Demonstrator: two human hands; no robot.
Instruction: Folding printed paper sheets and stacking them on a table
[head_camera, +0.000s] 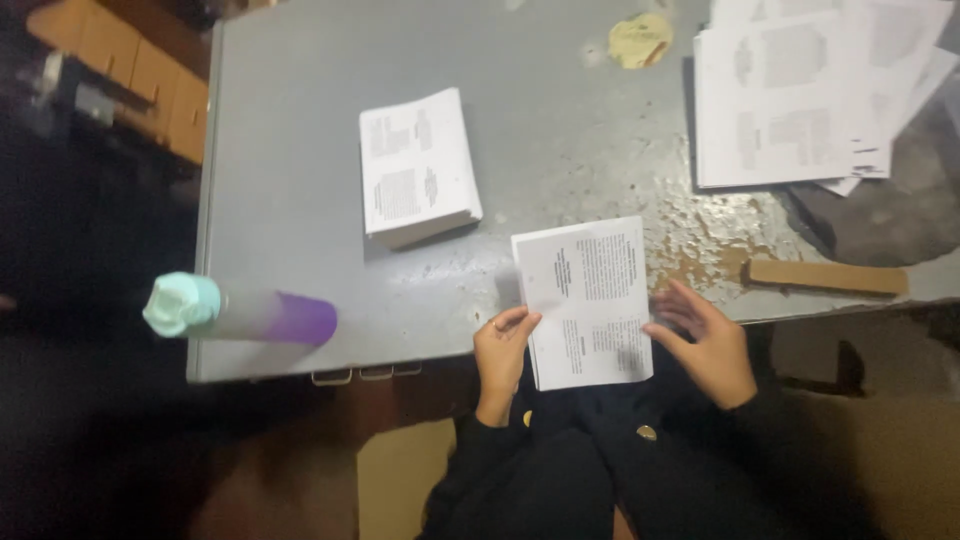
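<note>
Printed sheet (588, 300) sits lower centre of frame, overhanging the near edge of the grey metal table (290, 200), directly between the two hands. Long axis runs roughly top-to-bottom in frame, tilted slightly, top edge leaning left. Left hand (503, 350) pinches the sheet's lower-left edge, thumb and fingers closed on the paper. Right hand (705, 345) is just right of the sheet, fingers spread and loose, fingertips at or very near its right edge; contact can't be confirmed, motion blur there. So the left hand has the hold, the right is nearer the free side. Stack of folded leaflets (418, 165) is up and left of the sheet, centre frame, apart from both hands, closer to the left. Pile of unfolded printed sheets (800, 90) is upper right, partly cut off by the frame top. Flat cardboard strip (825, 275) lies right of the right hand, near the table edge. Bottle with mint cap and purple base (240, 312) stands at lower left, blurred. Crumpled yellowish scrap (640, 40) is top centre. Print unreadable; lower frame dark, only dark sleeves visible.
</note>
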